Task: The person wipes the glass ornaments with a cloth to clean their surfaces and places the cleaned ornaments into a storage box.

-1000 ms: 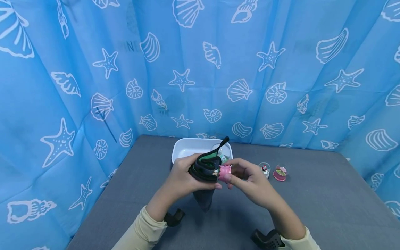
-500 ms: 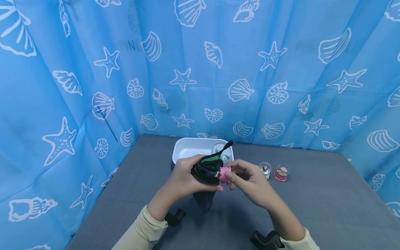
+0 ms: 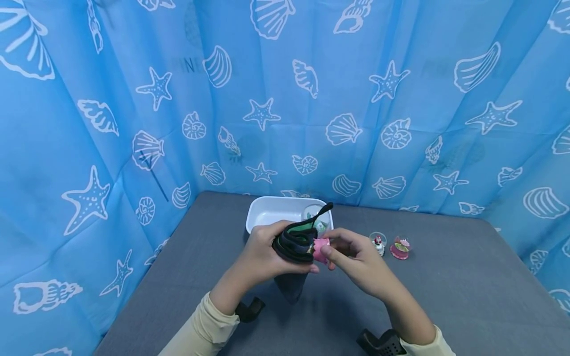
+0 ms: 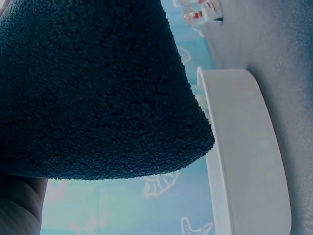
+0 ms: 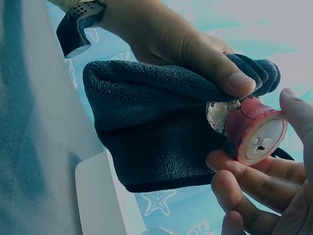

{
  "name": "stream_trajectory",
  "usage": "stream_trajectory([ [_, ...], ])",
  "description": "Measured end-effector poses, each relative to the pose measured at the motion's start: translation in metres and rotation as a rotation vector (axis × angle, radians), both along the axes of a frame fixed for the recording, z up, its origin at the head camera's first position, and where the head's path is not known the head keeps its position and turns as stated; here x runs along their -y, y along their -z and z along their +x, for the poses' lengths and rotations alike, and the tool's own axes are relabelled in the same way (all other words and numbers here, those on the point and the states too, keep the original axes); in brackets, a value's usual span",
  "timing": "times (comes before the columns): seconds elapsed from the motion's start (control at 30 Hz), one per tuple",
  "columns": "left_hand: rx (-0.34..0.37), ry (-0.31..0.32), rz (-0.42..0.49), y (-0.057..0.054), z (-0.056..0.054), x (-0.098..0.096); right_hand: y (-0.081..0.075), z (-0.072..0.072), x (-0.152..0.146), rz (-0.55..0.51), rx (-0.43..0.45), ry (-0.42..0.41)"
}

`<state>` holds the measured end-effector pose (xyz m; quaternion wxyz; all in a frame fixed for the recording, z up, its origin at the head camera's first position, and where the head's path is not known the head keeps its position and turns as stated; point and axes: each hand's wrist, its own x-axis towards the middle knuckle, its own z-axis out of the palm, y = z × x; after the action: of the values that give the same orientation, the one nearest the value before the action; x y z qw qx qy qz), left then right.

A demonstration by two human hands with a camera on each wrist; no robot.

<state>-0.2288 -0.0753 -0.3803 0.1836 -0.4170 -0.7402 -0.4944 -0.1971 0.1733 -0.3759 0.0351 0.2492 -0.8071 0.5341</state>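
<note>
A dark towel (image 3: 291, 247) with a green patch and a black hanging loop is bunched in my left hand (image 3: 260, 257), its thumb pressing on the folds. Tucked into the cloth is the globe end of a small snow globe (image 5: 247, 122); its pink scalloped base sticks out to the right. My right hand (image 3: 356, 259) pinches that base between thumb and fingers. In the right wrist view the round underside faces the camera, and glittery contents show beside the cloth. The left wrist view is mostly filled by the towel (image 4: 98, 93).
Behind the hands stands a white plastic tub (image 3: 262, 210) holding a snow globe with green inside (image 3: 320, 225). Two more stand on the grey table at right: a white-based snow globe (image 3: 378, 243) and a pink-based one (image 3: 400, 248). A blue shell-patterned curtain (image 3: 285, 99) hangs around the table.
The pink base has turned slightly in my right fingers against the towel since the earliest frame. Both hands keep their grips and stay nearly in place.
</note>
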Motion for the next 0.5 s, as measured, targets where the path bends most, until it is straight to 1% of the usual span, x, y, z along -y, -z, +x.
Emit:
stream_trajectory([
  [0.3, -0.019, 0.002, 0.031, -0.0006, 0.0003, 0.0003, -0.0029, 0.0021, -0.0019, 0.042, -0.100, 0.068],
  [0.43, -0.019, 0.001, 0.042, -0.0011, -0.0001, 0.0014, -0.0054, 0.0023, -0.0046, 0.027, -0.186, 0.094],
  [0.5, -0.019, 0.001, 0.045, -0.0015, -0.0004, 0.0020, -0.0076, 0.0029, -0.0061, -0.002, -0.226, 0.089],
])
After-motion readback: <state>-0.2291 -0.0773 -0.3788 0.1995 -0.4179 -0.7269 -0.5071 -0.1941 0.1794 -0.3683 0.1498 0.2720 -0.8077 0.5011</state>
